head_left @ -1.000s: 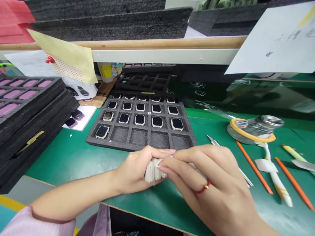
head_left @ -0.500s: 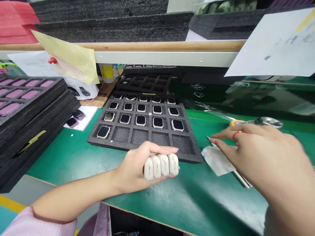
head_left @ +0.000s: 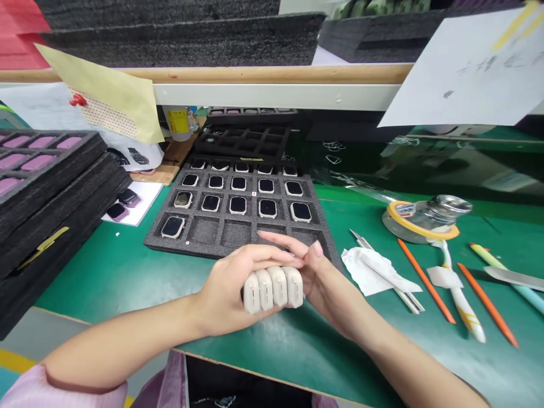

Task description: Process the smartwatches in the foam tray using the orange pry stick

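Observation:
My left hand (head_left: 227, 289) grips a row of several beige watch cases (head_left: 272, 288), held on edge side by side just above the green mat near the table's front edge. My right hand (head_left: 327, 283) rests palm-up against the right end of that row, its fingers stretched toward the cases. Right behind both hands lies a black foam tray (head_left: 199, 231) whose pockets hold several watch cases with dark screens; most of its front row is bare foam.
A white cloth (head_left: 369, 269) and tweezers (head_left: 385, 266) lie right of my hands. Further right are orange sticks (head_left: 425, 280), a toothbrush (head_left: 461, 303) and a tape roll with a glass jar (head_left: 425, 218). Stacked foam trays (head_left: 51, 187) stand at left; a shelf (head_left: 272, 85) overhangs the back.
My right hand left the cases, swung out right toward the tweezers and cloth, then came back palm-up against the row. The white cloth now lies on the mat. My left hand kept its grip.

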The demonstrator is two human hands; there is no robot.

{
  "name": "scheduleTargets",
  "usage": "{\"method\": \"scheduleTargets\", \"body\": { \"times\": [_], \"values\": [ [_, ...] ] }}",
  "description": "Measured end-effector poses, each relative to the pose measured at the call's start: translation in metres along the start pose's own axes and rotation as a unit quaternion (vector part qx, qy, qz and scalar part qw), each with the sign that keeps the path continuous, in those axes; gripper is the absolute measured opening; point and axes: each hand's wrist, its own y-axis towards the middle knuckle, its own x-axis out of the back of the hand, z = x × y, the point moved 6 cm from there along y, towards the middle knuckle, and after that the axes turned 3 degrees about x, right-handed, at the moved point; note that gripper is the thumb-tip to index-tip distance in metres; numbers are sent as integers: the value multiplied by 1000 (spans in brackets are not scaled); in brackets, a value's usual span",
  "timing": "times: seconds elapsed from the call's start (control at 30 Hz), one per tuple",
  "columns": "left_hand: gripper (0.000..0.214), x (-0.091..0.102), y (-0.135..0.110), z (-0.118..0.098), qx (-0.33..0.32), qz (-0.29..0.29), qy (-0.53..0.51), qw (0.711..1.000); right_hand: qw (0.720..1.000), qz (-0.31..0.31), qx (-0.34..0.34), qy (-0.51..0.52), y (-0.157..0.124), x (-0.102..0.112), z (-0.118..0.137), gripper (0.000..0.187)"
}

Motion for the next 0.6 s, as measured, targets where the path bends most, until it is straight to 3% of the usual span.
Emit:
{"method": "scheduleTargets", "body": {
  "times": [0.1,0.27,0.43,0.5,0.6],
  "values": [
    [51,-2,-1,0,-12,1,16,1000,1000,6,23,-7,-1,-6,4,78],
    [55,-7,-1,4,-80,25,-11,996,987,-29,98,-123,-8,-13,15,106],
    [70,-10,-3,11,-103,14,31,994,931,-94,237,-262,-17,-11,29,104],
    [90,-12,-3,11,-73,21,21,997,904,-112,275,-307,-20,-10,32,100],
    [124,-16,-3,16,76,60,-100,990,880,-110,312,-341,-22,-10,35,95]
  ]
}}
